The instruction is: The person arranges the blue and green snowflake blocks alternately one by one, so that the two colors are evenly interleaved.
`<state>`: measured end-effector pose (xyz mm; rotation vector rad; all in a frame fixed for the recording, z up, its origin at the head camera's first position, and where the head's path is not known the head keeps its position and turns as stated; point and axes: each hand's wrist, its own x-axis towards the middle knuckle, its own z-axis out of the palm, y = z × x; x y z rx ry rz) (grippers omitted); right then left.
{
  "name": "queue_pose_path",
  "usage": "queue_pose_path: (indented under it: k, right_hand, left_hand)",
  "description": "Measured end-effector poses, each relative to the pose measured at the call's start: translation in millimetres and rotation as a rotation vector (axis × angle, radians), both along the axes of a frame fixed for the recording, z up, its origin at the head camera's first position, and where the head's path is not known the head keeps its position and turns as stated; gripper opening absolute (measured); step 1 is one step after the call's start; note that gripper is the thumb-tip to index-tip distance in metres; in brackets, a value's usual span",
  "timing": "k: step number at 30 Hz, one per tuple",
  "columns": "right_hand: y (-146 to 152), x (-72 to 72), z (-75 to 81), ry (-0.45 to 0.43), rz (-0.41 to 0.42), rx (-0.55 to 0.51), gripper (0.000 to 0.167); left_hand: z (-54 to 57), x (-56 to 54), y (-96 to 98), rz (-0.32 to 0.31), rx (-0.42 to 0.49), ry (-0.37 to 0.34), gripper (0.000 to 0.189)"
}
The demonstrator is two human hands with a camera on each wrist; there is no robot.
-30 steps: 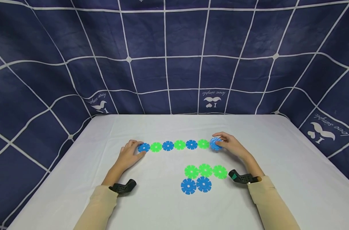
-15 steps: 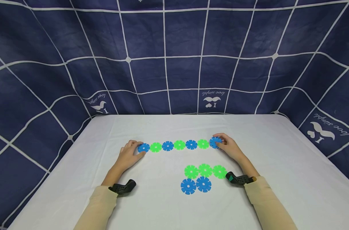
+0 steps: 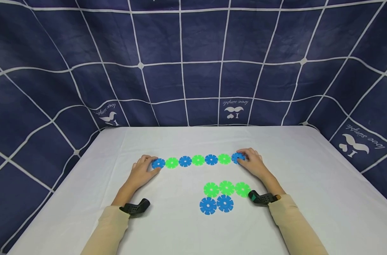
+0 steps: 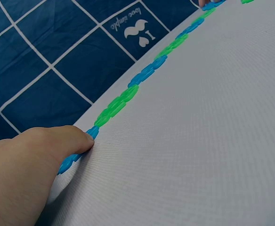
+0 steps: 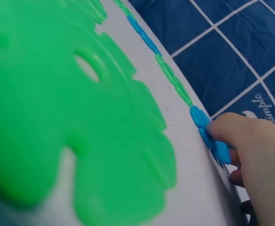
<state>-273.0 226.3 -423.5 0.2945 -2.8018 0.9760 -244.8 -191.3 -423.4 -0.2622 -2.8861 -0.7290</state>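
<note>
Blue and green notched plastic discs, like snowflake building discs, lie in a row of alternating colours across the table. At the row's left end, my left hand (image 3: 143,173) has its thumb and index finger at opposite edges of a blue disc (image 3: 158,163); the left wrist view shows the thumb (image 4: 83,141) on that disc's near rim. My right hand (image 3: 255,165) pinches the blue disc (image 3: 236,157) at the right end, beside a green disc (image 3: 224,159). In the right wrist view, the thumb covers part of this blue disc (image 5: 201,117).
Nearer the body, a group of green discs (image 3: 226,187) and two blue discs (image 3: 208,205) lies on the white tablecloth (image 3: 168,230). One green disc (image 5: 114,136) looms large before the right wrist camera (image 3: 260,197). Behind the table hangs a navy gridded curtain (image 3: 199,81).
My right hand has shifted slightly inward, and its blue disc has settled from a blurred, tilted pose to flatter at the row's end. The left hand keeps its place.
</note>
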Motion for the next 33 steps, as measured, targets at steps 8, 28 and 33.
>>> queue_pose_path:
  k: [8, 28, 33]
  right_hand:
    - [0.1, -0.6, -2.8, -0.011, 0.001, 0.035, 0.035]
    - [-1.9, 3.8, 0.7, 0.002, 0.039, 0.079, 0.037]
    - [-2.0, 3.8, 1.0, -0.002, 0.04, 0.088, 0.038]
  left_hand:
    - [-1.0, -0.3, -0.6, -0.004, 0.008, 0.002, 0.052]
    - [-0.3, -0.1, -0.2, 0.008, 0.001, -0.011, 0.052]
    - [-0.3, 0.1, 0.0, 0.008, 0.002, -0.009, 0.052]
